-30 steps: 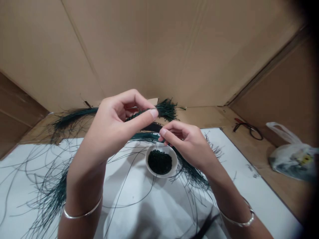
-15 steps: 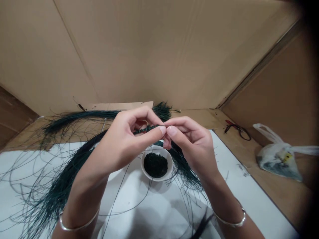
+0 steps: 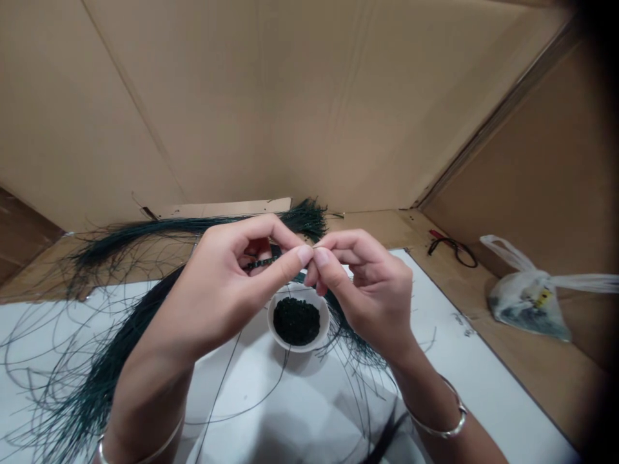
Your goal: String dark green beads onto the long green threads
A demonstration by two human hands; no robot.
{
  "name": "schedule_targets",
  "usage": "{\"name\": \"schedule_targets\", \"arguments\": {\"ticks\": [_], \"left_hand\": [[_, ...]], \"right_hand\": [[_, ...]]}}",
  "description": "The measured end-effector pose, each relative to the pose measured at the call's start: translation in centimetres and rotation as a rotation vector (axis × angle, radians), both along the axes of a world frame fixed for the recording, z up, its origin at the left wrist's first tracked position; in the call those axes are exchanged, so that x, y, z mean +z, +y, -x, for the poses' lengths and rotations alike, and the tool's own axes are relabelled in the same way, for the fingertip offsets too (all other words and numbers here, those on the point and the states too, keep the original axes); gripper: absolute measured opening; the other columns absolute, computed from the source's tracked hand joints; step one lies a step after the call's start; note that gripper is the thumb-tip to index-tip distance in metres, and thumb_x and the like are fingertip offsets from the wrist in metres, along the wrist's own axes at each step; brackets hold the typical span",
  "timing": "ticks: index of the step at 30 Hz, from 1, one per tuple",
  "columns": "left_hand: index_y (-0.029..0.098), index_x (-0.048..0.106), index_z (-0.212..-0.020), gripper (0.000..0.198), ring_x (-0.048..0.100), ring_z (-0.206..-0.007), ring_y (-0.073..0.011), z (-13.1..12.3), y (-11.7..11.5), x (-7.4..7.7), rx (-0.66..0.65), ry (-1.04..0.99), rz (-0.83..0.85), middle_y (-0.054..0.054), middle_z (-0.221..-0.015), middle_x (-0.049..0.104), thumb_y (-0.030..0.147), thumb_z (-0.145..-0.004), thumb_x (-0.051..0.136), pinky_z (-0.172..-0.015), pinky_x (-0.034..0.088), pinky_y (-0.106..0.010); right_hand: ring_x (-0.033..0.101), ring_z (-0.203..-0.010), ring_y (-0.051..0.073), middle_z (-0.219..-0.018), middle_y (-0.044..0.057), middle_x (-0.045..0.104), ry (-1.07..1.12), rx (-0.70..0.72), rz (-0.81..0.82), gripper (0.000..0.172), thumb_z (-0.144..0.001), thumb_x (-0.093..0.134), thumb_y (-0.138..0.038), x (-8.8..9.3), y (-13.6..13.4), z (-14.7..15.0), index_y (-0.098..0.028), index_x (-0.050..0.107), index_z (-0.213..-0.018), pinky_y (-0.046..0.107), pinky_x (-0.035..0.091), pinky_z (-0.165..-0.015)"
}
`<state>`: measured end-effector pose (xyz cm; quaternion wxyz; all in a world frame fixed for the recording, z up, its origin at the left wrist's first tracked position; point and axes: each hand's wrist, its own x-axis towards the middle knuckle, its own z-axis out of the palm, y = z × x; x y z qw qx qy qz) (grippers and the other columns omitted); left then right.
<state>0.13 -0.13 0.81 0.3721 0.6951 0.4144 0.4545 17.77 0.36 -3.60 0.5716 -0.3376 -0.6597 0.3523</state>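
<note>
My left hand [image 3: 227, 283] pinches a thin dark green wire with a short run of dark beads [image 3: 261, 262] threaded on it, thumb and forefinger closed at the wire's tip. My right hand [image 3: 367, 283] meets it fingertip to fingertip, pinched closed on something too small to make out. Both hands hover just above a small white bowl [image 3: 316, 335] filled with dark green beads. The bowl sits on a white sheet [image 3: 459, 361].
Bundles of dark green wire [image 3: 159, 227] curve across the sheet and the brown cardboard behind it. Loose strands spread at the left [image 3: 58, 361]. Black-and-red glasses [image 3: 452, 248] and a knotted plastic bag [image 3: 527, 299] lie at the right. Cardboard walls enclose the area.
My right hand rose from beside the bowl to meet my left hand's fingertips. My left hand lowered slightly, and the view shifted a little.
</note>
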Motion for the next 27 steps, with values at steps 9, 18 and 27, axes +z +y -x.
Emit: {"name": "schedule_targets", "arguments": {"ticks": [9,18,27], "left_hand": [[0.023,0.073,-0.081,0.012,0.063,-0.066,-0.0073,-0.05,-0.2,-0.15,0.004,-0.005,0.001,0.005,-0.074,0.07,0.029,-0.091,0.074,-0.057,0.047,-0.013],[0.024,0.075,-0.08,0.009,0.067,-0.065,-0.0049,0.19,-0.46,0.12,-0.05,-0.027,0.055,0.007,-0.072,0.072,0.024,-0.089,0.077,-0.054,0.047,-0.006],[0.023,0.079,-0.081,0.013,0.064,-0.057,-0.0051,0.32,0.16,0.19,-0.056,0.019,0.056,0.003,-0.07,0.074,0.031,-0.09,0.075,-0.049,0.046,-0.007]], "right_hand": [[0.058,-0.048,0.008,-0.058,-0.006,0.067,0.062,0.138,0.049,0.011,-0.1,0.065,-0.029,0.37,0.26,-0.53,-0.022,0.062,-0.092,0.022,0.048,-0.049],[0.053,-0.041,0.004,-0.055,-0.007,0.067,0.196,0.303,0.152,0.009,-0.095,0.069,-0.017,0.62,0.68,-0.92,-0.02,0.064,-0.088,0.016,0.044,-0.043],[0.051,-0.039,0.002,-0.051,-0.008,0.065,0.317,0.385,0.306,0.011,-0.091,0.074,-0.016,0.78,0.75,-1.0,-0.019,0.065,-0.084,0.012,0.044,-0.042]]}}
